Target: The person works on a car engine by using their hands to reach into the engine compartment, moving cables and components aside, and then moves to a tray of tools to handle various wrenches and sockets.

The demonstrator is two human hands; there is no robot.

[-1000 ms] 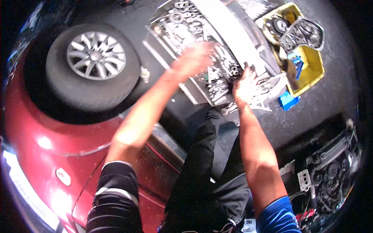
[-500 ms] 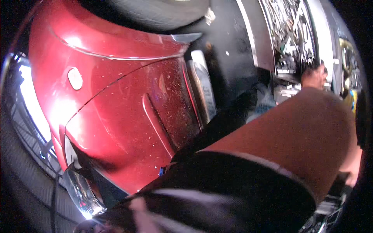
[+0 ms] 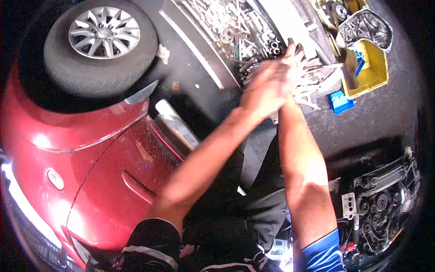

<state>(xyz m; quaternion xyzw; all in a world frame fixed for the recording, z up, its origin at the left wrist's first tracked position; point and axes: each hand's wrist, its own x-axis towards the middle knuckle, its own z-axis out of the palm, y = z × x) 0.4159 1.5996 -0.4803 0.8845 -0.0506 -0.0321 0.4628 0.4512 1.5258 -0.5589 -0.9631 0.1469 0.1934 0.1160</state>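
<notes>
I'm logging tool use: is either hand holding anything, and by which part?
It cannot be told: the left hand is blurred and overlaps the right hand.

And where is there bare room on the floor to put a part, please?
Widest free patch: the floor at right, between blue tray and engine. A smaller one, with small scraps, lies between wheel and tool box. Crowded: the box, full of tools, and its near end, where left hand and right hand overlap.
</notes>
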